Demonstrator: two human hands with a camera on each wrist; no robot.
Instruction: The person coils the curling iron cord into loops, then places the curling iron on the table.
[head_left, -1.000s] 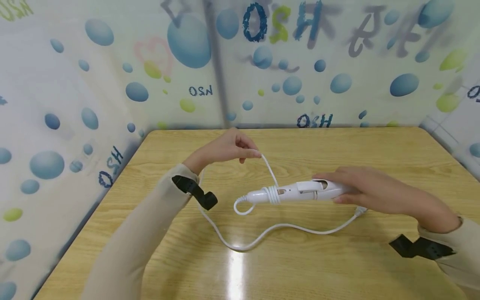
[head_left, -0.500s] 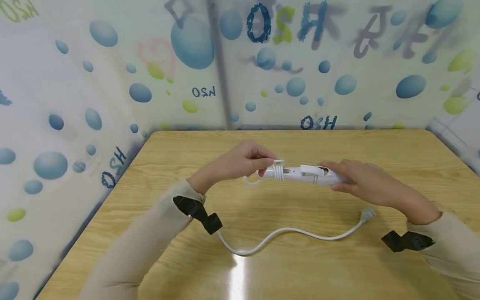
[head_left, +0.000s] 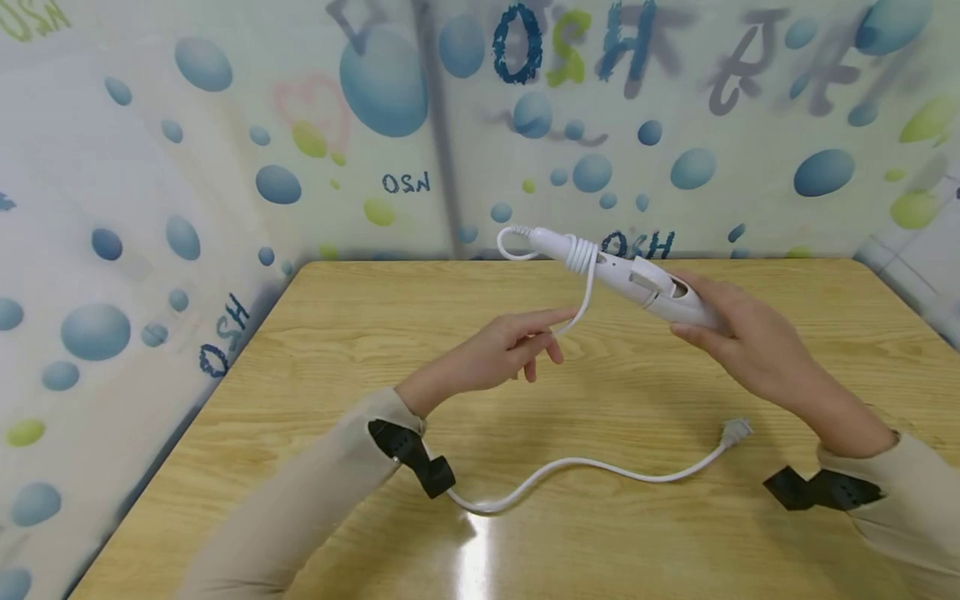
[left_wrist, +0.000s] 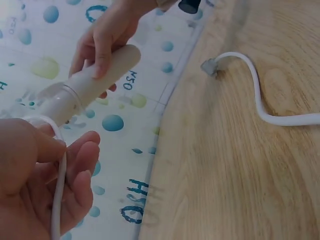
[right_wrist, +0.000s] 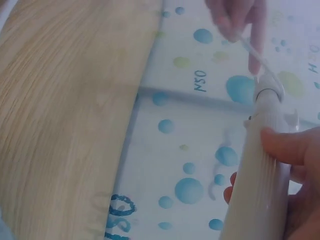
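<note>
Wall (head_left: 465, 133) is rising behind wooden table (head_left: 360, 350). White wand-like appliance (head_left: 633, 279) is tilting in air over table, corded end raised. Right hand (head_left: 753, 346) is gripping its lower end; left hand (head_left: 502, 346) is pinching cord (head_left: 573, 461). Cord is sitting coiled round appliance, also running along table, ending in plug (head_left: 737, 432).

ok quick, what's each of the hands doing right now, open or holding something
Left hand: closed, pinching the white cord.
Right hand: closed, gripping the white wand-shaped device.
</note>
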